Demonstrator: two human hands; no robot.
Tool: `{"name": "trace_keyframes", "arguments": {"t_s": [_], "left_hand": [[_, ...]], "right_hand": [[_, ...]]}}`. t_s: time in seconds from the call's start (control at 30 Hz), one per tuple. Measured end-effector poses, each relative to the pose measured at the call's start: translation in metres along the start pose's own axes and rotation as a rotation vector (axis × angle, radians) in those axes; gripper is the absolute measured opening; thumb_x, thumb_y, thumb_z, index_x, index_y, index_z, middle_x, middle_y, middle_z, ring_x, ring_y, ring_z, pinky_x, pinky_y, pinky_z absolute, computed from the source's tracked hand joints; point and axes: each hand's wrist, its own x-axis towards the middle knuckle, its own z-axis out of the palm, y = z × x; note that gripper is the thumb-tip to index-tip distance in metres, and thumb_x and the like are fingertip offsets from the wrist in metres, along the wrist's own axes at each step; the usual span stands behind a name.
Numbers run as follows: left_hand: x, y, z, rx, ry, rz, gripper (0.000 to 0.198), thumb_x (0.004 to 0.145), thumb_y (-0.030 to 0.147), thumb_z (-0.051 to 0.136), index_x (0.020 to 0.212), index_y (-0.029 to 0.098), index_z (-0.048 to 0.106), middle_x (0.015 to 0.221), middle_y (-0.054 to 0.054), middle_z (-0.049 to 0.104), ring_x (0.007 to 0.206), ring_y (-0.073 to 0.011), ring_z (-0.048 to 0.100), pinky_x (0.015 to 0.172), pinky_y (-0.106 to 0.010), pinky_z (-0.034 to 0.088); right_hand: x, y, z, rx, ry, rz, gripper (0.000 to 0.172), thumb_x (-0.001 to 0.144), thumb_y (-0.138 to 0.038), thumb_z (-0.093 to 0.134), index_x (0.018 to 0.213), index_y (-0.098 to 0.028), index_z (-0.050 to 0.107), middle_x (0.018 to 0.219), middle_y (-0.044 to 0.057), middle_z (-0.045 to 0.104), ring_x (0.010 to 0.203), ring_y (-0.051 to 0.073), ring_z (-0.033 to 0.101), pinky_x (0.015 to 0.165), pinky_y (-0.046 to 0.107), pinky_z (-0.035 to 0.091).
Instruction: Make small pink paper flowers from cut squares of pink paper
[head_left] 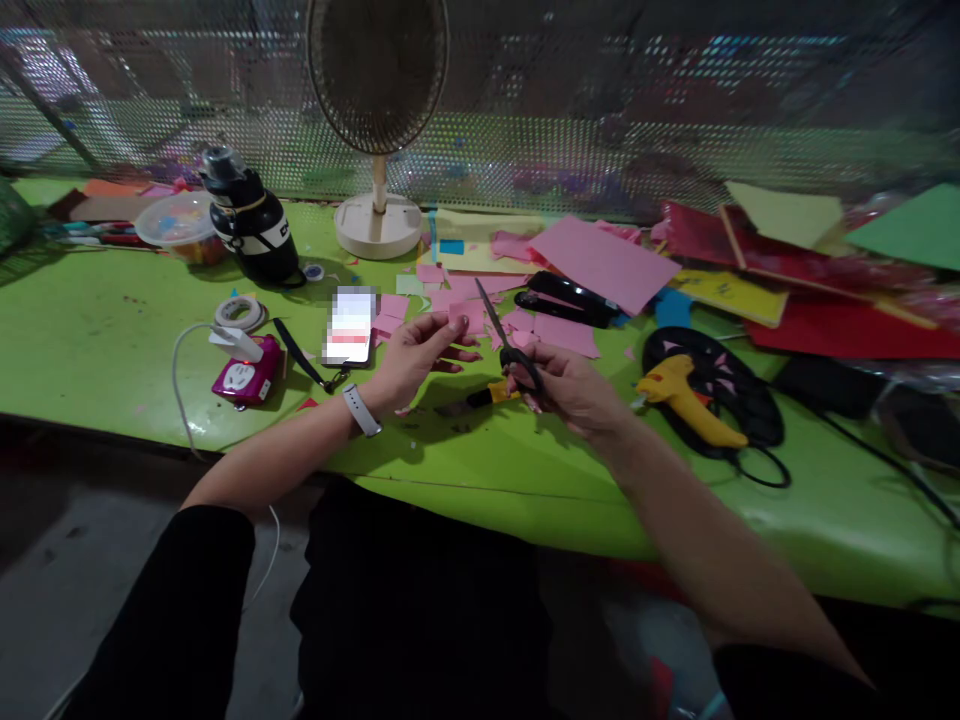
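Scissors [492, 312], one pair, dark-handled, in the right hand [561, 385]; fingers closed about the finger loops, above the near middle of a green table [97, 350]. Long axis slanting across the view from lower right to upper left; tips directed away from the wearer and somewhat leftward, handles toward the right palm; blades showing as one narrow line. Left hand [415, 362], with white wristband [361, 410], holds a small pink paper piece [471, 317] between thumb and forefinger, the other fingers spread; the piece lies just left of the blades, apart from them. Beneath and between the hands, a yellow-and-black tool [496, 391], flat on the table, its dark end leftward. Beyond the hands, pink scraps [562, 334], a black stapler [566, 300] and, partly over it, a large pink sheet [604, 262]. To the right, a yellow glue gun [686, 398] on a black round tray [766, 415], nozzle leftward. To the left, a phone [350, 330], screen obscured; a tape roll [240, 313]; a magenta device [249, 380]; a black bottle [251, 225], standing. At the back, an upright fan [379, 225].
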Motion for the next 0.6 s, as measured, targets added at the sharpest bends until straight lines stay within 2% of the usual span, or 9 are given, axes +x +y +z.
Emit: {"name": "trace_keyframes", "arguments": {"t_s": [0.13,0.4,0.6], "left_hand": [[-0.0005,0.0001,0.001,-0.034,-0.012,0.014,0.023,0.093,0.039,0.069,0.097,0.016,0.064,0.098,-0.008,0.077,0.086,-0.0148,0.076,0.071,-0.023,0.056],[-0.0004,0.0008,0.0037,-0.05,0.011,0.013,0.017,0.094,0.031,0.068,0.095,0.015,0.065,0.092,-0.006,0.077,0.082,-0.0119,0.075,0.076,-0.024,0.058],[0.0005,-0.0029,0.0031,-0.035,0.006,0.032,0.017,0.094,0.032,0.067,0.095,0.015,0.064,0.093,-0.006,0.077,0.083,-0.0125,0.075,0.077,-0.025,0.059]], "right_hand": [[-0.0027,0.0019,0.0033,-0.122,0.031,-0.092,0.043,0.065,-0.051,0.088,0.083,-0.021,0.063,0.07,-0.002,0.066,0.049,0.008,0.05,0.042,0.021,0.038],[-0.0049,0.0025,0.0086,-0.252,0.0,-0.087,0.041,0.063,-0.049,0.087,0.084,-0.024,0.062,0.078,0.001,0.068,0.064,0.014,0.061,0.054,0.027,0.05],[-0.0047,0.0037,0.0077,-0.257,-0.012,-0.082,0.042,0.063,-0.049,0.088,0.085,-0.023,0.062,0.078,0.001,0.066,0.068,0.016,0.063,0.059,0.029,0.053]]}}
